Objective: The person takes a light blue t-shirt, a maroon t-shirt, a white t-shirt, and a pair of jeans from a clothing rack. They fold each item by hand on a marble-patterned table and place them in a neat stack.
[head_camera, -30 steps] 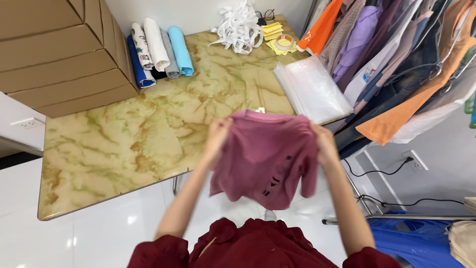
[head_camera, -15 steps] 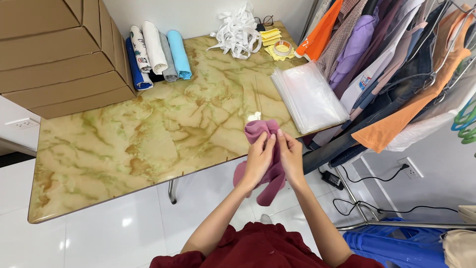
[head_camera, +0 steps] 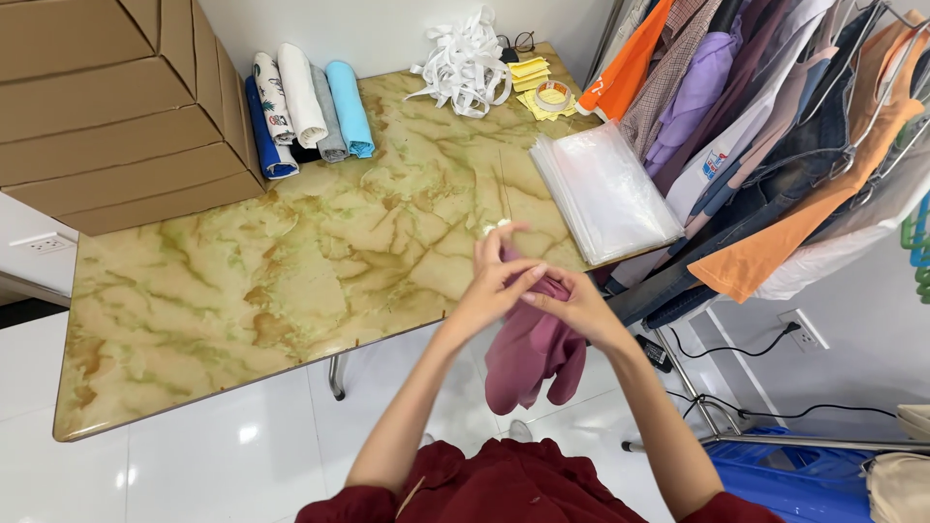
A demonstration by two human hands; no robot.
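A dusty pink garment [head_camera: 531, 353] hangs folded lengthwise from both my hands, in front of the near edge of the marble-patterned table [head_camera: 271, 261]. My left hand [head_camera: 499, 276] grips its top, fingers pinched near a small white tag. Close beside it, my right hand [head_camera: 573, 302] holds the same upper edge, and the two hands touch each other. The lower part of the garment dangles below the table edge, above the white floor.
Stacked cardboard boxes [head_camera: 107, 107] fill the table's far left. Rolled fabrics [head_camera: 305, 107] lie beside them. White ribbon [head_camera: 465, 68], yellow notes and a tape roll [head_camera: 552, 95] sit at the back. Clear plastic bags [head_camera: 605, 189] lie at the right edge. A clothes rack [head_camera: 775, 145] stands to the right.
A second ago the garment was spread wide between my hands. My hands came together, folding it into a narrow hanging bundle, and now hold it a little nearer the table edge.
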